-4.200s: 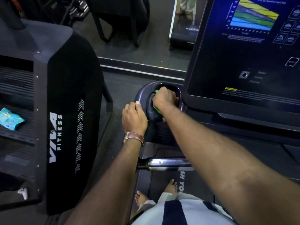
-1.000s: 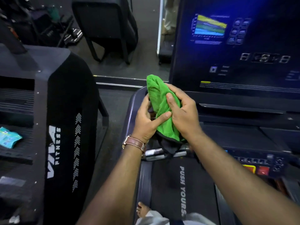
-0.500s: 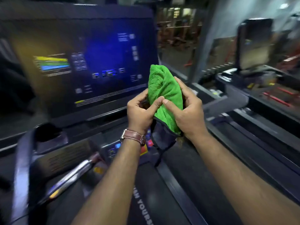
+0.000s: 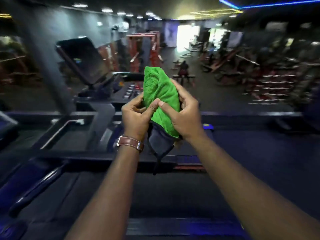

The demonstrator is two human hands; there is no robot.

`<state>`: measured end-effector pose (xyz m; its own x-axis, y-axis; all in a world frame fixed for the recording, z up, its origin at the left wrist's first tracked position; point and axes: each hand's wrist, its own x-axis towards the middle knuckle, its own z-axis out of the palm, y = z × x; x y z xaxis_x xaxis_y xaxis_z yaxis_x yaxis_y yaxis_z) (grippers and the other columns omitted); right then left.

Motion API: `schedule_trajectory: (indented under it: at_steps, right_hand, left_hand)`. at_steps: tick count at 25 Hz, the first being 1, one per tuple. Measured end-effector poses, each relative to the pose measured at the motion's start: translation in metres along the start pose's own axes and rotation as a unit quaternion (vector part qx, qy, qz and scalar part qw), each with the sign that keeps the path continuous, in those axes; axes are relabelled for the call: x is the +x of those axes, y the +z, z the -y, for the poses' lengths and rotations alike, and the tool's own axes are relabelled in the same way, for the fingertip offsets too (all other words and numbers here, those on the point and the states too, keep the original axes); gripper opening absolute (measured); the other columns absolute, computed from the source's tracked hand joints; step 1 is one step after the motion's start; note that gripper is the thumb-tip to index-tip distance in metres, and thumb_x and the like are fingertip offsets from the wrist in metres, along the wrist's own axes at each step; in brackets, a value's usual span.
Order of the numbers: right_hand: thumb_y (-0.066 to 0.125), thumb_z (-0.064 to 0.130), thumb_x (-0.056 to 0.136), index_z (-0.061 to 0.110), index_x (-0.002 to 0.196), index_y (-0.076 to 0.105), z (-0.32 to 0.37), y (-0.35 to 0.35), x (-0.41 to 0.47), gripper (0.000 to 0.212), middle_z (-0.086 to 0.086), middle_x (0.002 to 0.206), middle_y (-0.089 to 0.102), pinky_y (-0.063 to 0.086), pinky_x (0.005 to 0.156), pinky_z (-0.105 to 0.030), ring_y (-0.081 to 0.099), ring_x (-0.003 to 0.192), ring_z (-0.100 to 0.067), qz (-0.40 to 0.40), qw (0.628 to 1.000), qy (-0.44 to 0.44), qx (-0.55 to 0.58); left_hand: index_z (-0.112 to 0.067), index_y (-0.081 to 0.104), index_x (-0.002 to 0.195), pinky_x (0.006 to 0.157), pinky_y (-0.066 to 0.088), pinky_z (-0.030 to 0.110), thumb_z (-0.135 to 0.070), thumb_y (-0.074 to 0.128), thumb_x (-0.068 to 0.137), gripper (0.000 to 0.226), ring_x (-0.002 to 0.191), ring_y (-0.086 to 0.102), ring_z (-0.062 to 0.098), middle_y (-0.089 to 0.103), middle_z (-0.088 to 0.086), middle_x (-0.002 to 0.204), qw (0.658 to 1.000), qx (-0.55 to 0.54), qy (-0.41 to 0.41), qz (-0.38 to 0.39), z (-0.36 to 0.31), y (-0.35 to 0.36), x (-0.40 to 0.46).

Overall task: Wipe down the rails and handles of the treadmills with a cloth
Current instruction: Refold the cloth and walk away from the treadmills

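Head view: the left hand (image 4: 136,116) and the right hand (image 4: 185,116) both pinch a bunched green fleecy cloth with a dark grey underside (image 4: 161,94), thumbs pressed onto its front, held in mid-air and touching no machine. The grey part hangs just below the grip. Down and left of the hands runs a blurred dark treadmill side rail with a silvery strip (image 4: 57,131) — well apart from the cloth. Judged step: regathering the cloth between wipes — next, lower a padded face onto a rail.
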<state>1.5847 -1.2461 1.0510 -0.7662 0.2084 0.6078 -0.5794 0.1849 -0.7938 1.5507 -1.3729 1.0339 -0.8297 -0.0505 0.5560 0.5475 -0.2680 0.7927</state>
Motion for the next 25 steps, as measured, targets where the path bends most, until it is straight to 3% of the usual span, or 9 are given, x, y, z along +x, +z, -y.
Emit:
schedule_trajectory:
  at_steps: [3,7,14,18,21,25]
  right_hand:
    - [0.080,0.015,0.079,0.006,0.138,0.055,0.005,-0.083,-0.002,0.065,-0.004,0.135,0.062,0.045,0.109,-0.045,0.058,0.126,-0.014,-0.104,0.992,0.002,-0.067]
    - [0.081,0.017,0.078,0.010,0.137,0.056,0.021,-0.170,-0.023,0.065,-0.002,0.134,0.063,0.046,0.108,-0.045,0.058,0.126,-0.014,-0.217,0.967,0.015,-0.132]
    - [0.077,0.014,0.080,0.009,0.139,0.054,0.070,-0.274,-0.096,0.063,-0.002,0.131,0.065,0.048,0.106,-0.045,0.061,0.122,-0.014,-0.397,0.887,0.029,-0.233]
    - [0.074,0.017,0.082,0.017,0.137,0.056,0.090,-0.304,-0.141,0.057,0.000,0.129,0.065,0.049,0.105,-0.046,0.062,0.121,-0.016,-0.484,0.836,0.044,-0.254]
    - [0.072,0.024,0.084,0.028,0.130,0.061,0.091,-0.322,-0.166,0.048,-0.002,0.125,0.065,0.051,0.100,-0.048,0.064,0.115,-0.018,-0.537,0.801,0.046,-0.261]
    - [0.062,0.005,0.094,0.008,0.134,0.058,0.082,-0.348,-0.195,0.041,-0.008,0.123,0.069,0.054,0.098,-0.045,0.066,0.115,-0.023,-0.574,0.790,0.031,-0.213]
  left_hand:
    - [0.001,0.067,0.113,0.076,0.053,0.021,0.002,0.074,0.081,0.032,0.085,0.069,0.003,0.075,-0.012,0.091,0.995,-0.033,-0.018,0.098,0.019,0.086,-0.002]
    - [-0.004,0.070,0.113,0.086,0.055,0.032,-0.007,0.078,0.080,0.034,0.095,0.069,0.012,0.075,-0.006,0.102,0.974,-0.090,-0.045,0.201,0.033,0.181,-0.019]
    - [-0.005,0.073,0.111,0.093,0.054,0.040,-0.022,0.078,0.081,0.035,0.101,0.068,0.016,0.074,0.005,0.109,0.907,-0.184,-0.089,0.369,0.028,0.315,-0.092]
    - [-0.004,0.074,0.108,0.090,0.055,0.046,-0.016,0.075,0.082,0.029,0.099,0.070,0.026,0.075,0.009,0.104,0.851,-0.251,-0.158,0.434,0.017,0.356,-0.138]
    - [-0.006,0.071,0.116,0.096,0.053,0.048,-0.008,0.072,0.078,0.038,0.106,0.068,0.029,0.072,0.012,0.111,0.810,-0.275,-0.218,0.469,0.017,0.380,-0.162]
    - [0.002,0.059,0.123,0.087,0.054,0.043,0.008,0.060,0.065,0.058,0.095,0.066,0.030,0.068,0.022,0.113,0.742,-0.289,-0.364,0.484,0.029,0.411,-0.190]
